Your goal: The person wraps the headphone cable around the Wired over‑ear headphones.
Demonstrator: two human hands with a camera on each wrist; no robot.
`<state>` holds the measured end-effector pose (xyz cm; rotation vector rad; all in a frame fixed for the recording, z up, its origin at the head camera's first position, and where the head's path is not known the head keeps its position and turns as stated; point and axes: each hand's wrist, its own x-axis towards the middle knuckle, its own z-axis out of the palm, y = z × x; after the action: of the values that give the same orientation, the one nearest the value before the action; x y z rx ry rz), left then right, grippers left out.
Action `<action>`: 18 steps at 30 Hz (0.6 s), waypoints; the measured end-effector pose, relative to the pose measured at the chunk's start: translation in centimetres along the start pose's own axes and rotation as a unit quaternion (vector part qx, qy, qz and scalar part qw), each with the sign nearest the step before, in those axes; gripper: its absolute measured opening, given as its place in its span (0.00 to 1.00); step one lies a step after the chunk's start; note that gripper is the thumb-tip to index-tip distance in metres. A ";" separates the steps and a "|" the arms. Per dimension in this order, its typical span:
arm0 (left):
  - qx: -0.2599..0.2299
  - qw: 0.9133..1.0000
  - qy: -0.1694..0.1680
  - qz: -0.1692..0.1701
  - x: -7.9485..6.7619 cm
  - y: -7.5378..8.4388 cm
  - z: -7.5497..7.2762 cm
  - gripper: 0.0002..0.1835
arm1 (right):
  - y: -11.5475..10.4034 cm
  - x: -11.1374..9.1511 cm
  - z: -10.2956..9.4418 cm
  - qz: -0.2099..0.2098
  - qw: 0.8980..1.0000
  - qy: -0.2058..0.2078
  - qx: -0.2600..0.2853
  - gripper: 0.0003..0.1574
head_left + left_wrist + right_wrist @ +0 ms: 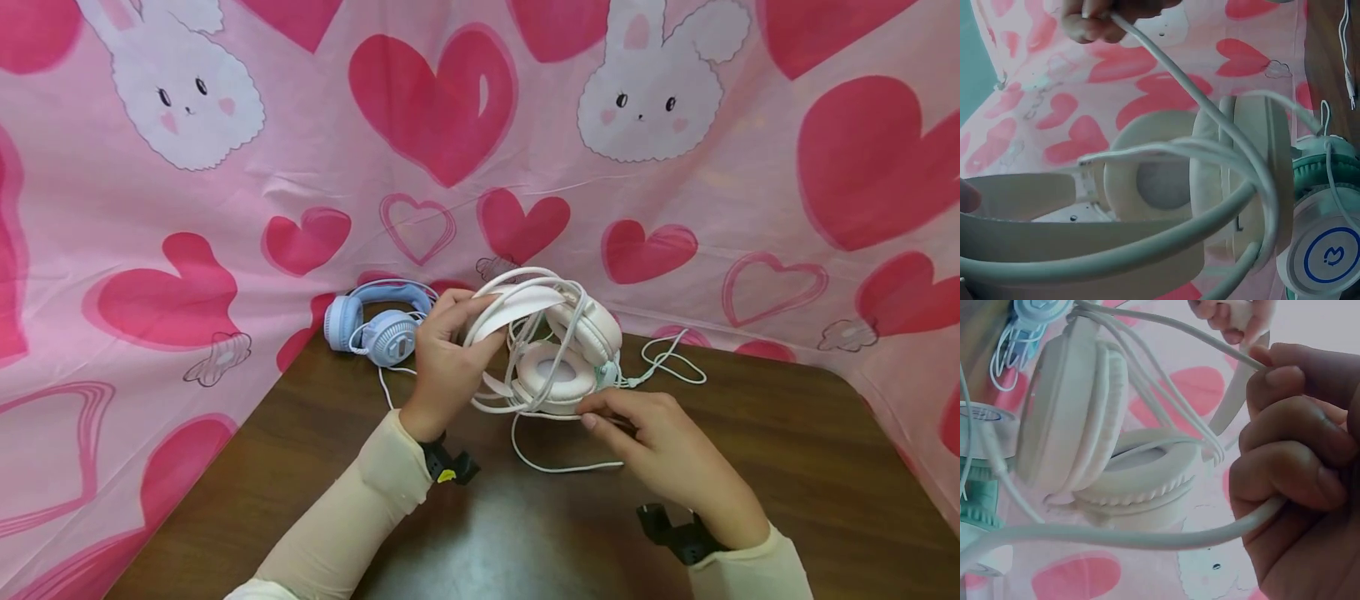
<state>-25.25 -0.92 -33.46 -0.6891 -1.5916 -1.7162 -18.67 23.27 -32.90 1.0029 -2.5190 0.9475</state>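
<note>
My left hand (447,360) grips a pair of white headphones (534,375) by the headband, up off the table. Their two ear cups face me on the right side, with padded cushions showing. White cable (1122,535) loops around the headband and cups in several turns. My right hand (667,446) pinches a stretch of this cable just below the lower cup. In the right wrist view its fingers (1285,469) curl round the cable, which also runs out past the palm. A length of cable hangs below the headphones in the head view.
Light blue headphones (390,337) lie at the back left of the brown table (480,533). White and green headphones (1325,165) sit behind the held pair, mostly hidden in the head view. Their thin white cord (675,367) trails right. A pink heart-patterned cloth (315,150) hangs behind the table.
</note>
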 end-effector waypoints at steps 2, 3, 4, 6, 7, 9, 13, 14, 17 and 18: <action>0.000 1.000 -0.012 -0.002 -0.1 0.0 0.1 0.17 | -0.2 -0.1 -0.2 -0.012 1.000 0.010 0.002 0.13; 0.000 1.000 -0.021 -0.004 -0.1 0.0 0.1 0.17 | -0.4 -0.2 -0.3 -0.019 1.000 0.017 0.005 0.14; 0.000 1.000 -0.029 -0.005 -0.2 0.1 0.1 0.17 | -0.5 -0.2 -0.3 -0.029 0.999 0.026 0.007 0.15; 0.001 0.999 -0.048 -0.007 -0.3 0.1 0.3 0.17 | -0.7 -0.3 -0.4 -0.047 0.998 0.046 0.015 0.17; 0.000 0.998 -0.057 -0.008 -0.4 0.1 0.4 0.17 | -0.8 -0.4 -0.4 -0.056 0.997 0.056 0.018 0.19; -0.001 0.997 -0.073 -0.010 -0.5 0.2 0.6 0.17 | -0.8 -0.4 -0.5 -0.072 0.995 0.071 0.023 0.22; -0.002 0.995 -0.099 -0.013 -0.8 0.5 0.8 0.17 | -0.6 -0.5 -0.5 -0.089 0.992 0.092 0.021 0.25; -0.002 0.994 -0.106 -0.014 -0.8 0.5 0.8 0.17 | -0.5 -0.5 -0.5 -0.088 0.991 0.097 0.022 0.25; -0.001 0.991 -0.130 -0.009 -0.9 0.7 0.7 0.16 | -0.3 -0.7 -0.9 -0.080 0.990 0.113 0.029 0.24; -0.002 0.990 -0.139 -0.006 -0.9 0.7 0.7 0.16 | -0.3 -0.8 -1.1 -0.072 0.990 0.116 0.032 0.24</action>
<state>-24.17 -0.10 -33.65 -0.9562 -1.7809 -1.6892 -17.84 24.21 -32.30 1.0137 -2.2085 1.0407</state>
